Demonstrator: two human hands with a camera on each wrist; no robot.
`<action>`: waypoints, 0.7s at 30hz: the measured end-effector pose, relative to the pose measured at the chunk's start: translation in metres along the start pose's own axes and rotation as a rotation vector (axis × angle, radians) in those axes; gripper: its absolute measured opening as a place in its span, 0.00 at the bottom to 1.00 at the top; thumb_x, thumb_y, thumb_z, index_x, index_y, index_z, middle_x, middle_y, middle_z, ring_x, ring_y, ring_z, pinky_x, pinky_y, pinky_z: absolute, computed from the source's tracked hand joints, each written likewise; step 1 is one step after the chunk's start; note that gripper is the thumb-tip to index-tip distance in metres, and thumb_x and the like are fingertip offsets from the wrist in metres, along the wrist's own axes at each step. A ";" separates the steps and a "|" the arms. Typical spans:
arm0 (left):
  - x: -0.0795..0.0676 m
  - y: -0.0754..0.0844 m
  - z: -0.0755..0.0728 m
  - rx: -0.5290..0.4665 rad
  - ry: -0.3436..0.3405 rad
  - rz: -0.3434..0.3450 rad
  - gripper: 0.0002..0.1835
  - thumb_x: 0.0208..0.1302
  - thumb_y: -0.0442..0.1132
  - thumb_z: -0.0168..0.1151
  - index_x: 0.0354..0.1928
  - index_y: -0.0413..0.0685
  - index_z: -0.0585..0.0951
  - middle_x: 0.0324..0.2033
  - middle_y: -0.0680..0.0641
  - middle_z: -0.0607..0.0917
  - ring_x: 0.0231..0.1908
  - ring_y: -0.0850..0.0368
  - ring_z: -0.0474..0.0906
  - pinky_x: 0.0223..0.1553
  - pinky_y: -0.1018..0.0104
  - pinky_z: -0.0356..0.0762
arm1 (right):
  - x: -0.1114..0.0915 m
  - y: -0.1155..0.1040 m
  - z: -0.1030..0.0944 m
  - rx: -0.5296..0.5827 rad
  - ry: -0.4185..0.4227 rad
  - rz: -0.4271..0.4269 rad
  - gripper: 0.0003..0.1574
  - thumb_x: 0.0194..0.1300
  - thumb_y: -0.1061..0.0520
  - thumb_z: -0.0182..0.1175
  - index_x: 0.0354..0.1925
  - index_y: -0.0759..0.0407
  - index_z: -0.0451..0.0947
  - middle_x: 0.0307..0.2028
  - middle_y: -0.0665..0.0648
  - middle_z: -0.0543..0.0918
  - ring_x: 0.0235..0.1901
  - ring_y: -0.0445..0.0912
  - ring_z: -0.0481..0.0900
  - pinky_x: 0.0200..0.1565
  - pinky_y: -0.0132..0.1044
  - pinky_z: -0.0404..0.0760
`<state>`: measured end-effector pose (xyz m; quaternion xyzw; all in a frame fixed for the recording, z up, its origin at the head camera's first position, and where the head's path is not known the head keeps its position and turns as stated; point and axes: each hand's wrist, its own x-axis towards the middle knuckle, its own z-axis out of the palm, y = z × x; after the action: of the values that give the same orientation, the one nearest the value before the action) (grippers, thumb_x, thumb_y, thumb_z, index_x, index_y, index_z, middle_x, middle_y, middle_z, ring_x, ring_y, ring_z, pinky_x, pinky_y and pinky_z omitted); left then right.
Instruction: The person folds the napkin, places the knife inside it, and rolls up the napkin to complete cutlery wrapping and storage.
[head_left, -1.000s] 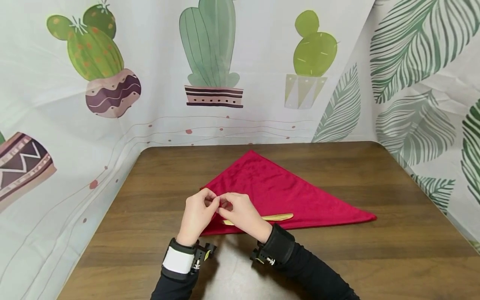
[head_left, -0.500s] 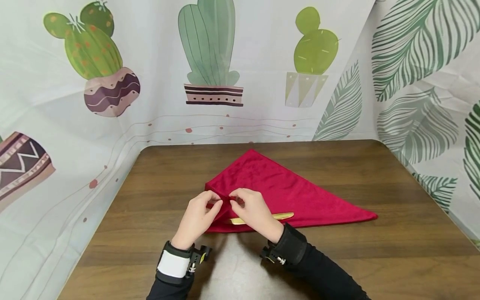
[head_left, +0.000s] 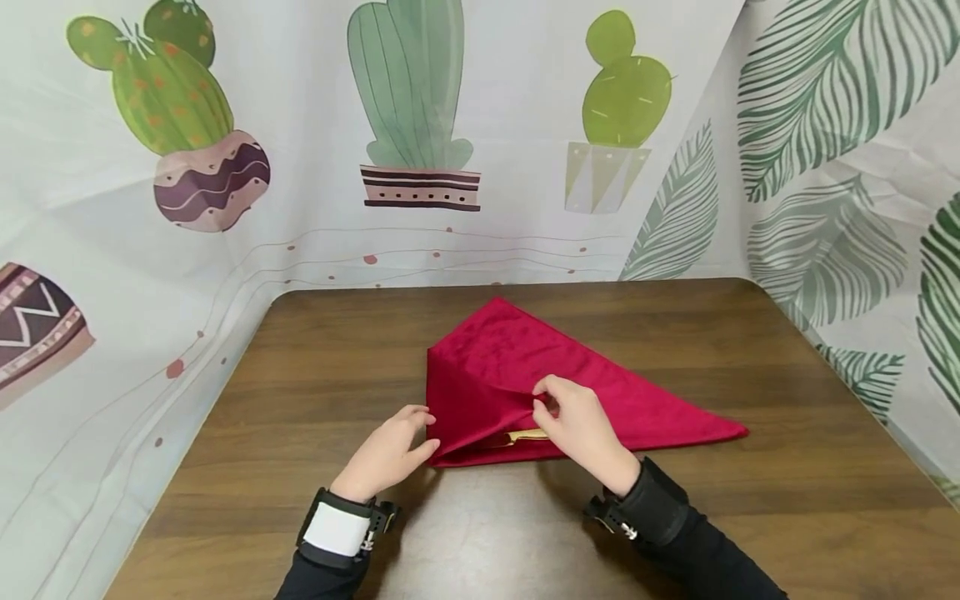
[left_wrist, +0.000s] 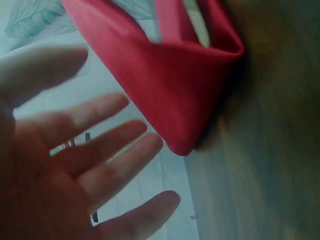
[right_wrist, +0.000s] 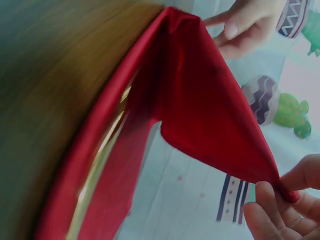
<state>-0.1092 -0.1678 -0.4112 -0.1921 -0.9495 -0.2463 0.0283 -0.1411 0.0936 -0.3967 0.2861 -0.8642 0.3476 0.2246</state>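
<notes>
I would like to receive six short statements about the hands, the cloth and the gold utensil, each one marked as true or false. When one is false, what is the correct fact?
1. The right hand pinches the cloth. True.
2. The cloth is green. False: it is red.
3. The left hand holds nothing. True.
4. The gold utensil lies on the cloth. True.
5. The gold utensil shows whole in the head view. False: the right hand hides part of it.
6. The right hand and the left hand touch each other. False: they are apart.
</notes>
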 end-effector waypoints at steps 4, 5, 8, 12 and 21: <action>0.002 0.001 0.003 -0.005 -0.132 0.048 0.18 0.57 0.39 0.58 0.46 0.32 0.75 0.51 0.37 0.71 0.52 0.46 0.68 0.51 0.56 0.65 | -0.010 0.014 -0.010 -0.043 -0.070 0.071 0.08 0.46 0.68 0.60 0.24 0.58 0.72 0.21 0.48 0.74 0.20 0.37 0.71 0.24 0.29 0.72; 0.002 0.002 0.004 -0.008 -0.157 0.059 0.18 0.57 0.39 0.57 0.46 0.32 0.75 0.52 0.36 0.71 0.53 0.45 0.67 0.52 0.55 0.64 | -0.012 0.017 -0.012 -0.053 -0.089 0.084 0.08 0.46 0.68 0.60 0.24 0.57 0.72 0.20 0.47 0.74 0.19 0.37 0.69 0.23 0.29 0.71; 0.003 0.003 0.004 -0.005 -0.201 0.087 0.17 0.58 0.38 0.56 0.45 0.31 0.76 0.52 0.35 0.70 0.55 0.43 0.64 0.52 0.54 0.63 | -0.017 0.025 -0.013 -0.080 -0.153 0.120 0.09 0.46 0.68 0.59 0.22 0.56 0.71 0.17 0.45 0.70 0.17 0.36 0.66 0.20 0.28 0.67; 0.004 0.003 0.005 0.020 -0.217 0.116 0.15 0.57 0.38 0.56 0.41 0.32 0.78 0.51 0.35 0.72 0.53 0.43 0.67 0.51 0.53 0.65 | -0.022 0.032 -0.012 -0.102 -0.227 0.153 0.09 0.46 0.67 0.60 0.21 0.56 0.70 0.13 0.44 0.65 0.13 0.35 0.60 0.17 0.28 0.63; 0.008 0.004 0.009 0.047 -0.253 0.163 0.08 0.56 0.37 0.57 0.31 0.41 0.83 0.44 0.38 0.77 0.50 0.45 0.70 0.49 0.56 0.67 | -0.028 0.041 -0.010 -0.161 -0.372 0.258 0.09 0.46 0.66 0.60 0.18 0.56 0.72 0.15 0.45 0.71 0.15 0.37 0.64 0.20 0.30 0.67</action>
<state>-0.1150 -0.1574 -0.4164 -0.2973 -0.9323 -0.1945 -0.0670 -0.1453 0.1342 -0.4258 0.2134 -0.9451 0.2447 0.0375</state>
